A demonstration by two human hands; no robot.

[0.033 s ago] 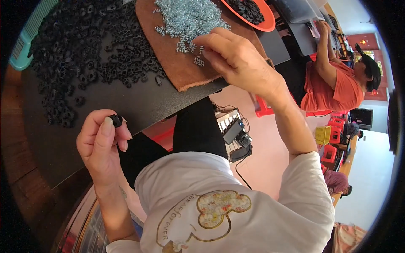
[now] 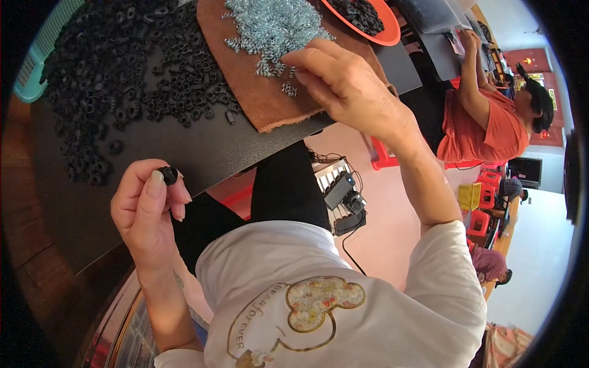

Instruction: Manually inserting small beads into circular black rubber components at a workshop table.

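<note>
My left hand (image 2: 144, 205) is closed, pinching a small black plastic part (image 2: 168, 176) between thumb and fingers, just off the table's near edge. On the right, my right hand (image 2: 350, 89) reaches over a brown cloth mat (image 2: 251, 92), thumb and index fingertip slightly apart at the lower edge of a pile of small silvery coil springs (image 2: 276, 30). A few loose springs (image 2: 289, 90) lie right below those fingertips. Nothing shows in its grip. A large heap of similar hollow black plastic parts (image 2: 135, 67) covers the table left of the mat.
An orange-red dish (image 2: 392, 30) of small black pieces stands at the mat's far right. A green plastic basket (image 2: 34, 76) is at the far left of the dark table (image 2: 178, 147). To the right, a person in an orange shirt (image 2: 485, 122) sits at another table.
</note>
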